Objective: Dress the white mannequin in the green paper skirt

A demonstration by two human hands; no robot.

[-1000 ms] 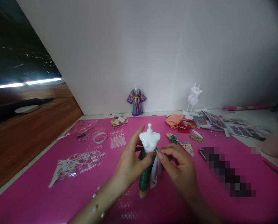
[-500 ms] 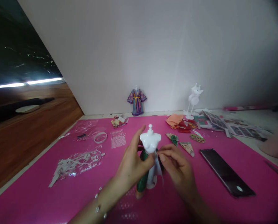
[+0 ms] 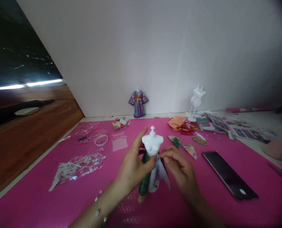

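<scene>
A small white doll mannequin [image 3: 152,144] stands upright on the pink mat in front of me. Green fabric [image 3: 144,185] hangs from its waist on the left, with a pale white cloth flap [image 3: 163,175] on the right. My left hand [image 3: 135,167] wraps round the waist from the left, thumb pressing on the fabric at the front. On the other side, my right hand [image 3: 179,166] pinches the fabric's edge at the waist between thumb and fingertips. The mannequin's back is hidden.
A black phone [image 3: 229,175] lies on the right. Left are a tape roll [image 3: 101,140] and a plastic bag of white scraps [image 3: 76,167]. Fabric pieces [image 3: 179,124] lie behind. A dressed mannequin [image 3: 138,103] and a bare one [image 3: 197,101] stand by the wall.
The white flap's lower end has swung out to the right and spread wider. Both hands stay in nearly the same place at the mannequin's waist.
</scene>
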